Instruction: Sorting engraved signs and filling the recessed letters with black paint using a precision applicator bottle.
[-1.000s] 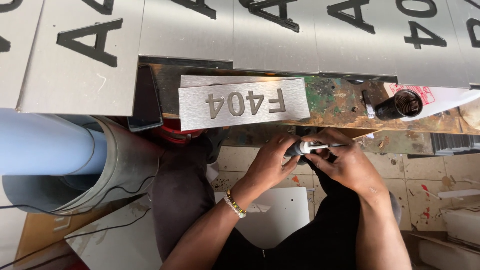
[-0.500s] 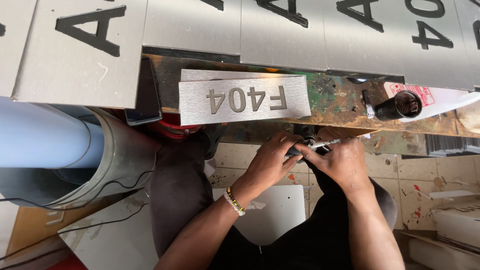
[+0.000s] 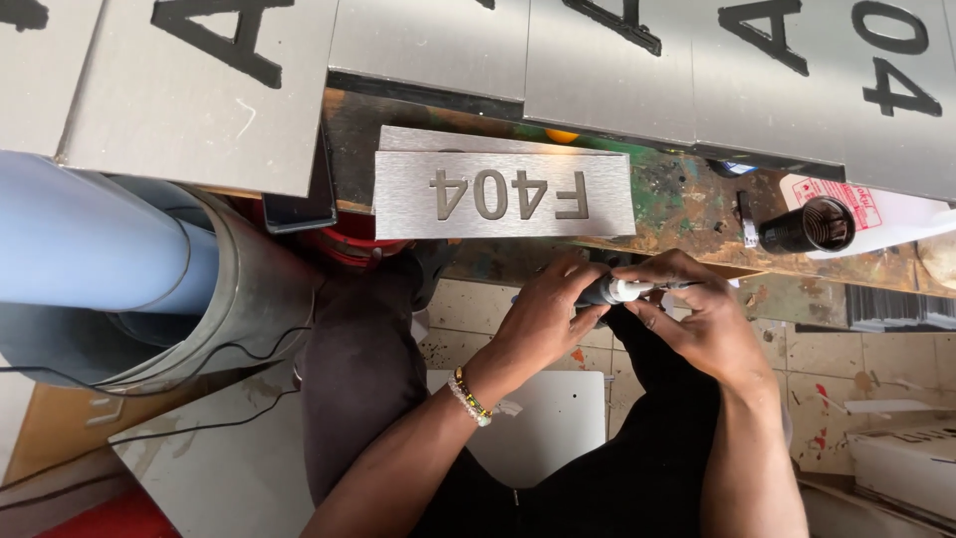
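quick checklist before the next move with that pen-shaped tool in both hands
1. Grip: left hand and right hand both on the slim black and white pen-shaped tool: ok.
2. Tool tip condition: hidden by fingers: cannot tell.
3. Brushed grey metal rectangular plate with cut-out characters lies flat on the paint-stained workbench: ok.
4. Plate near the bench's front edge, possibly overhanging: cannot tell.
5. Black cylindrical canister lies on its side, could roll: not ok.

Left hand [image 3: 543, 314] and right hand [image 3: 697, 319] shifted slightly lower-right under bench edge, small tool [image 3: 617, 290] moving along.
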